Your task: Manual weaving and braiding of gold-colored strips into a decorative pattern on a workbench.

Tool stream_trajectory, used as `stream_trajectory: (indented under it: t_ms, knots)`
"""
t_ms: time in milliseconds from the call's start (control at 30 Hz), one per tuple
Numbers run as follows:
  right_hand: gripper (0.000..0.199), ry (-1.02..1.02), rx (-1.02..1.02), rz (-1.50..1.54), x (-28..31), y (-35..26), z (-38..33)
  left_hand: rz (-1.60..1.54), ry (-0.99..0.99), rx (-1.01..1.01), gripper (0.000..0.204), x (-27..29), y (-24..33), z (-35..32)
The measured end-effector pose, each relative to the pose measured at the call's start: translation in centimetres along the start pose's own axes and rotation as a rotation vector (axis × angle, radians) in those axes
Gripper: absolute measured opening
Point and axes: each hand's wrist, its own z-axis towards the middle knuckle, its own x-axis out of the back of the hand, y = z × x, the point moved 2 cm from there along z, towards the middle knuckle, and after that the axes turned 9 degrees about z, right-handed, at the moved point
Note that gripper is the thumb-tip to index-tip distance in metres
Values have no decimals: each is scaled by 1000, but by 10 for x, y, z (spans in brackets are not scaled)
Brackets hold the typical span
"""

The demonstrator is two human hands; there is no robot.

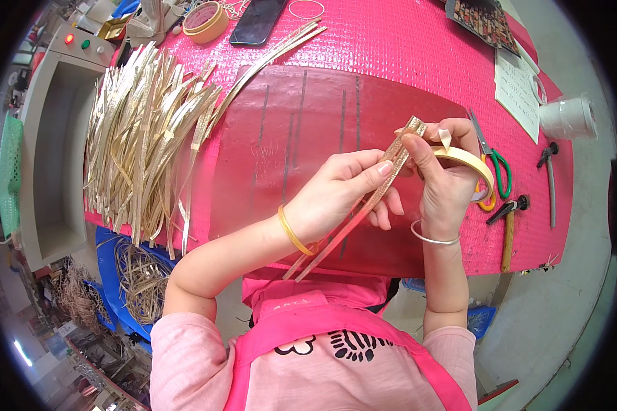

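1. Near their upper end, the metallic gold strips [380, 188] are pinched by the right hand [449, 164], apparently so the ends are held together.
2. Farther down, they are pinched by the left hand [356, 178], probably for alignment, above the dark red mat [288, 137].
3. The cream tape roll [485, 171] is carried at the right hand, its loose end lifted, presumably for quick access.
4. Leftward, a gold strip pile [144, 137] is laid on the pink counter [391, 55], likely for easy reach.

Black phone [258, 22], wooden-handled hammer [508, 238], perhaps a spool [567, 118].
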Motion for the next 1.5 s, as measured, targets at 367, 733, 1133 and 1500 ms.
stream_trajectory:
  t_ms: [367, 733, 1133, 1500]
  knots:
    - [25, 34, 20, 12, 8, -10, 14, -59, 226, -44, 28, 2, -10, -10]
    - [23, 30, 31, 1, 12, 4, 22, 54, 312, 37, 21, 10, -21, -15]
    - [64, -204, -81, -279, 9, 10, -28, -95, 328, 58, 22, 13, -18, -8]
    - [27, -237, 158, -870, 26, 17, -43, -31, 332, 20, 22, 7, -20, -12]
